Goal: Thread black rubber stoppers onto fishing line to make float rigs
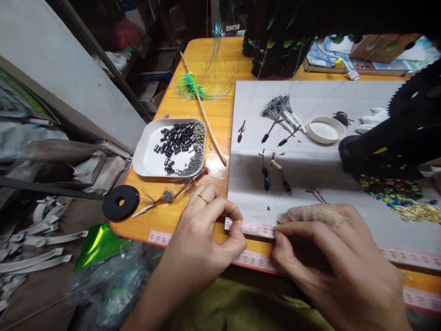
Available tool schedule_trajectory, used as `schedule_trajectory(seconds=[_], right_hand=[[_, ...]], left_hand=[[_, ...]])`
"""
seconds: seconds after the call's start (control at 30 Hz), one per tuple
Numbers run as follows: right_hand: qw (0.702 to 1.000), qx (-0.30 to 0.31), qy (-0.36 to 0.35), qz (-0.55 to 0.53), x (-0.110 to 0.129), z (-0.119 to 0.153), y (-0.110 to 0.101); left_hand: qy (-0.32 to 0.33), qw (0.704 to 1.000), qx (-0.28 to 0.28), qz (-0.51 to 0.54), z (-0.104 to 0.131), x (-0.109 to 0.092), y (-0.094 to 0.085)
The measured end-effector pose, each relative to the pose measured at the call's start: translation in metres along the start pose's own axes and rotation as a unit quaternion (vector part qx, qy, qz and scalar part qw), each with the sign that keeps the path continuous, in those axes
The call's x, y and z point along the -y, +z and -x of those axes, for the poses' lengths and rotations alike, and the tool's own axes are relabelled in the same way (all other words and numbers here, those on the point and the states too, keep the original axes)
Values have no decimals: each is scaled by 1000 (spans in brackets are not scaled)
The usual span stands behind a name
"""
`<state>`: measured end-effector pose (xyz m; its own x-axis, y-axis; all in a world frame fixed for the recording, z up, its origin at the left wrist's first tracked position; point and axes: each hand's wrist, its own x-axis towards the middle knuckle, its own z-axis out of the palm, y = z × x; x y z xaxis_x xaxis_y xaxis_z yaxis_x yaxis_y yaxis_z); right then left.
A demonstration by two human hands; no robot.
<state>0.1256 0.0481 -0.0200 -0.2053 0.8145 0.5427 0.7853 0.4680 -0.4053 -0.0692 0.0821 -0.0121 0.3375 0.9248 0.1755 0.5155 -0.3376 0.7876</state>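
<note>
My left hand (206, 234), with a ring on one finger, is pinched closed near the left end of a printed measuring strip (257, 228) on the front edge of the white board (255, 202). My right hand (324, 253), one finger wrapped in beige tape, pinches at the strip further right. What either pinch holds is too small to make out. Just beyond the fingers lies a tiny grey piece (268, 208). Several small dark weights with orange-tipped parts, one of them a black weight (267, 184), lie on the board behind my hands.
A white tray (144, 154) of black and grey pieces stands at left, beside a black disc (120, 202) and a wooden stick (210, 126). Further right are a round white dish (326, 129), a black toothed stand (375, 133), coloured beads (392, 188) and gold pieces (418, 214).
</note>
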Motion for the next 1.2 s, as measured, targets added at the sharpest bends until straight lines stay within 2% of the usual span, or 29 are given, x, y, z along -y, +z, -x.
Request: schedule_trajectory(seconds=[0.3, 0.43, 0.53, 0.63, 0.7, 0.77, 0.8, 0.83, 0.87, 0.93, 0.97, 1.0, 1.03, 1.07, 1.2], right_hand=[[1000, 22, -8, -3, -2, 1, -3], [1000, 20, -11, -10, -1, 0, -2], [1000, 5, -15, -1, 1, 2, -2], [999, -32, -16, 10, 6, 5, -9], [998, -42, 9, -40, 9, 7, -16], [984, -31, 69, -163, 12, 11, -22], [962, -12, 117, -248, 14, 12, -24], [923, 18, 170, -346, 15, 14, -26], [865, 51, 226, -444, 16, 16, -27], [724, 112, 313, -605, 16, 19, -27], [664, 126, 335, -657, 17, 21, -27], [623, 128, 346, -689, 17, 22, -26], [601, 125, 349, -708, 16, 23, -26], [593, 120, 348, -717, 16, 25, -25], [600, 115, 334, -718, 15, 29, -25]], left_hand=[[-8, 1000, 9, 6, -2, -1, -2], [8, 1000, 3, 0, -1, 2, -1], [61, 998, -32, -12, 3, 3, -2], [158, 979, -111, -64, 11, -5, -3], [206, 961, -152, -107, 19, -14, -1], [217, 954, -169, -120, 27, -25, 4], [212, 955, -173, -117, 31, -29, 8], [206, 956, -180, -109, 34, -32, 13], [201, 957, -184, -98, 38, -33, 19], [193, 962, -176, -81, 44, -34, 29], [186, 966, -167, -74, 46, -33, 32], [175, 970, -155, -66, 47, -32, 35], [160, 975, -144, -54, 47, -32, 36], [137, 981, -131, -36, 47, -33, 36], [23, 993, -58, 103, 36, -44, 31]])
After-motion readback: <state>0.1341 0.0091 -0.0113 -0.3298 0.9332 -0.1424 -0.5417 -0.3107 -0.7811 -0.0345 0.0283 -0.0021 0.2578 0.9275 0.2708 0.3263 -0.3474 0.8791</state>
